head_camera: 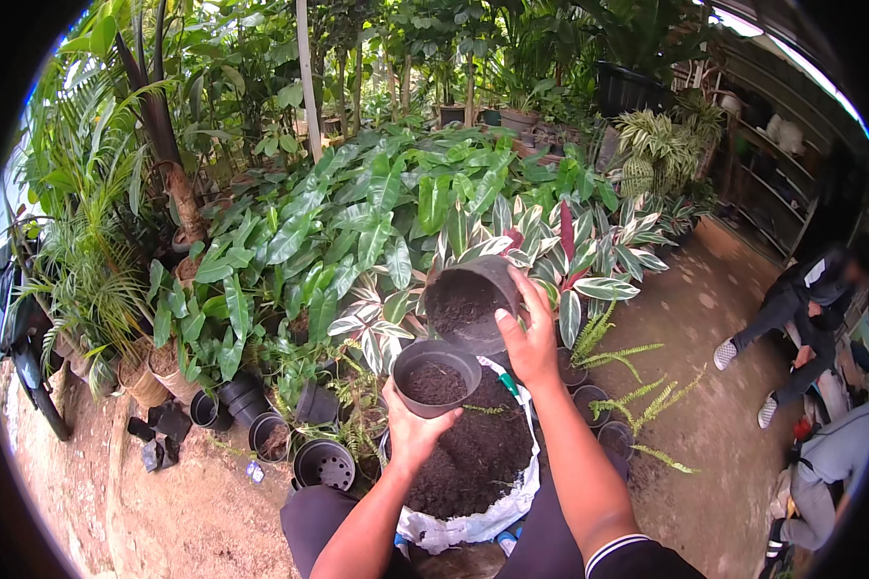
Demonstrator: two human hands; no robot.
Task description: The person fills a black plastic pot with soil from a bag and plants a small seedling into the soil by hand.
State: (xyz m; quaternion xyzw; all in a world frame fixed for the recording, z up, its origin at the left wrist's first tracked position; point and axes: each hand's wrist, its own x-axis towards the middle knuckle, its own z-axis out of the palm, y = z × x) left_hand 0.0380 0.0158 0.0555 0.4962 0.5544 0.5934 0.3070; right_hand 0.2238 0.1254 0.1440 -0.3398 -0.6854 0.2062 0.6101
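My left hand (416, 430) grips a black plastic plant pot (471, 369) that has dark soil inside. In my right hand (532, 336) is a second black pot (503, 279), tilted on its side with its mouth towards me and some soil along its inner wall. The two pots are close together, the tilted one above and slightly right of the other. Below them, between my knees, stands a white sack (529, 485) with its top rolled down, full of dark potting soil (463, 463). A green-handled tool (508, 383) lies at the sack's far edge.
An empty black pot with drainage holes (326, 467) sits left of the sack, near other pots. Variegated plants (601, 286) and broad-leaved green plants (376, 195) fill the space ahead. Fern fronds (652, 412) reach out at right. Seated people (804, 318) are at the far right.
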